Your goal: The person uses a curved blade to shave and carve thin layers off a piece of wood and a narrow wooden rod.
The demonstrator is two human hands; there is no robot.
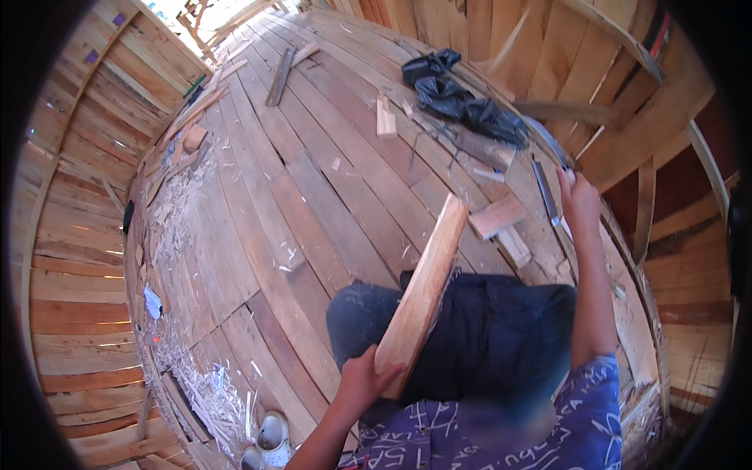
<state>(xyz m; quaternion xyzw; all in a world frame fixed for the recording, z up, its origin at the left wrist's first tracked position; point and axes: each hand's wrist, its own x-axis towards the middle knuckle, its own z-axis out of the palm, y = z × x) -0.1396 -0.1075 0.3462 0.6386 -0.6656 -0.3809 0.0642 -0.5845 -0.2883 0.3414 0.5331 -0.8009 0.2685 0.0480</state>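
We see no labels, signs or screens on this plank floor; the nearest thing to packaging is a crumpled black plastic bag [462,98] lying near the far wall, and a small scrap of pale wrapper [153,301] among the shavings at the left edge

— Where does the view look from?
— From the person's head, tilted steeply down onto the plank floor [313,180], close over lap and forearms; its fisheye rim bends the walls.
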